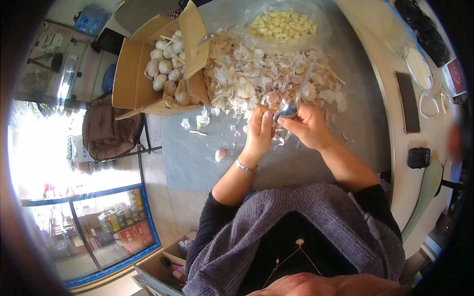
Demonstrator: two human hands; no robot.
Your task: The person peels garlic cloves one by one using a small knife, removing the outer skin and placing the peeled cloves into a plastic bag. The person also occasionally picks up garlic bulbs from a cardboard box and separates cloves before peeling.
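Observation:
My right hand grips a shiny metal spoon, thumb on its bowl and the handle slanting up and away over the peelings. Close against the bowl, my left hand has its thumb and fingers pinched around what looks like a piece of garlic, mostly hidden by the fingers. Both hands are over the near edge of a wide heap of garlic skins. One loose garlic clove lies on the grey tabletop, left of my left wrist.
An open cardboard box with garlic bulbs stands at the left. Peeled cloves fill a clear plastic bag at the far side. On the pale counter at right are a phone and a small black case.

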